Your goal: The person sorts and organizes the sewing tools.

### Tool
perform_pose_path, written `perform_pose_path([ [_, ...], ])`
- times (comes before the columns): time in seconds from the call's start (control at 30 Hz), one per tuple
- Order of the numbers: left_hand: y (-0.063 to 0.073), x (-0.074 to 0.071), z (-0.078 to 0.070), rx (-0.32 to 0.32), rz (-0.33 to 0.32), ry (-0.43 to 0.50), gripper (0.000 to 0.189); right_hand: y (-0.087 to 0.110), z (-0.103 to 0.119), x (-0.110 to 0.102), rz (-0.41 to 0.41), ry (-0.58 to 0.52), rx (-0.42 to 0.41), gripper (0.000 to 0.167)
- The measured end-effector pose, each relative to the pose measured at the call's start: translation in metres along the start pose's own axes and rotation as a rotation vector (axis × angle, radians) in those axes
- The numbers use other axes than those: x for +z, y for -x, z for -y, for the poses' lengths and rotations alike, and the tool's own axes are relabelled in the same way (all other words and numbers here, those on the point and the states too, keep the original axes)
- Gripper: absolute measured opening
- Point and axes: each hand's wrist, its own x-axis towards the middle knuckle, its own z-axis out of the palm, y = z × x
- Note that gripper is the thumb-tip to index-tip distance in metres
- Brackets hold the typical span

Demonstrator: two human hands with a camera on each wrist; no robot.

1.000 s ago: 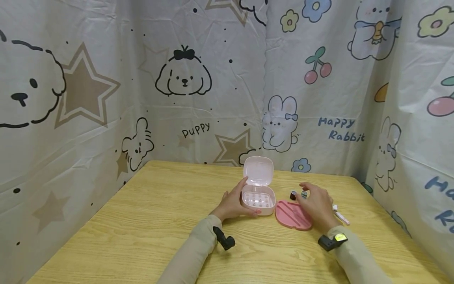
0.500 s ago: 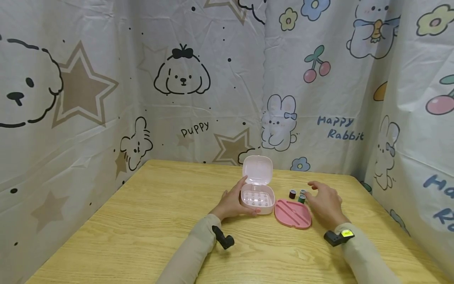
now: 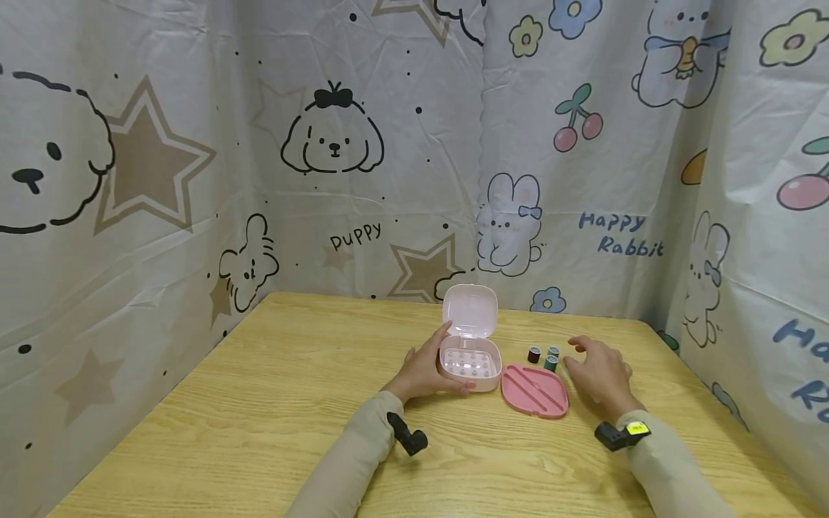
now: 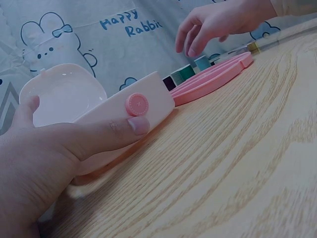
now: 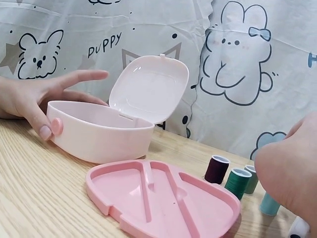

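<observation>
My left hand (image 3: 424, 367) grips the left side of a pale pink sewing box (image 5: 106, 136), its thumb beside the pink button-shaped clasp (image 4: 137, 104). The box's lid (image 3: 470, 311) stands open. To its right lies a pink divided tray (image 3: 534, 390). Behind the tray stand a dark spool of thread (image 5: 217, 169), a green spool (image 5: 238, 183) and a greyish-green spool (image 5: 251, 178). My right hand (image 3: 599, 370) hovers just right of them, fingers loosely bent and apart. Below its thumb is a light blue spool (image 5: 269, 204), its top hidden in the right wrist view.
The wooden table (image 3: 291, 381) is walled by a printed curtain (image 3: 363, 144) at the back and sides. Partly hidden by my right hand, a white object (image 5: 299, 228) lies at the right wrist view's lower corner.
My right hand has moved right, away from over the spools, uncovering the green one beside the greyish-green one. My left hand stays on the sewing box.
</observation>
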Motion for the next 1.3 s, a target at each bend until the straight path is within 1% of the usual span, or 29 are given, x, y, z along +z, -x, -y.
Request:
perform_pose_path([
  [0.17, 0.0007, -0.0015, -0.0015, -0.001, 0.002, 0.003, 0.134, 0.0008, -0.0027, 0.0027, 0.025, 0.016, 0.014, 0.049],
  [0.37, 0.0025, -0.0022, -0.0031, -0.006, 0.001, 0.001, 0.134, 0.0037, -0.0039, 0.0050, 0.025, 0.028, 0.008, 0.047],
  [0.73, 0.0036, -0.0026, -0.0049, -0.012, 0.005, 0.004, 0.132, 0.0059, -0.0062, 0.0087, 0.045, 0.050, 0.030, 0.045],
  [1.07, 0.0037, -0.0027, -0.0055, -0.012, 0.003, 0.005, 0.132, 0.0080, -0.0083, 0.0080, 0.036, 0.073, 0.020, 0.036],
  [1.3, 0.0039, -0.0026, -0.0052, -0.005, 0.004, -0.003, 0.131, 0.0067, -0.0096, 0.0093, 0.059, 0.081, 0.040, 0.036],
])
